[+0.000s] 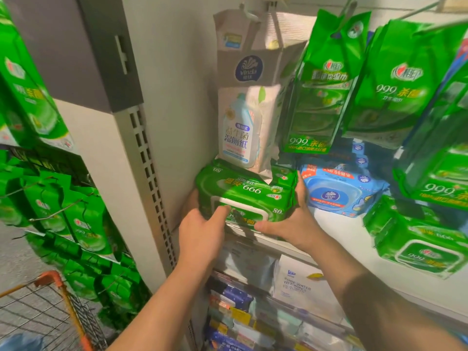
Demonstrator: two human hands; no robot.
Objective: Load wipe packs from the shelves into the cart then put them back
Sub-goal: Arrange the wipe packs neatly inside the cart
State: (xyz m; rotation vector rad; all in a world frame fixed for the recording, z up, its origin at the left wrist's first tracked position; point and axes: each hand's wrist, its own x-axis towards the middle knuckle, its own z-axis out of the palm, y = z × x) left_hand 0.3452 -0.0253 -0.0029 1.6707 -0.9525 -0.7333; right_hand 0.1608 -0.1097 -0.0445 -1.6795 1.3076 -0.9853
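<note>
Glossy green wipe pack (244, 196), soft and brick-shaped with a rounded white flip lid, sat at the shelf (329, 224) edge, left hand (202, 233) and right hand (291, 221) gripping its ends with curled fingers.

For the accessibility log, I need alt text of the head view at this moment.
Both hands, left hand and right hand, grip a stack of green wipe packs at the white shelf edge, beside a blue wipe pack. An orange wire cart sits lower left.
</note>
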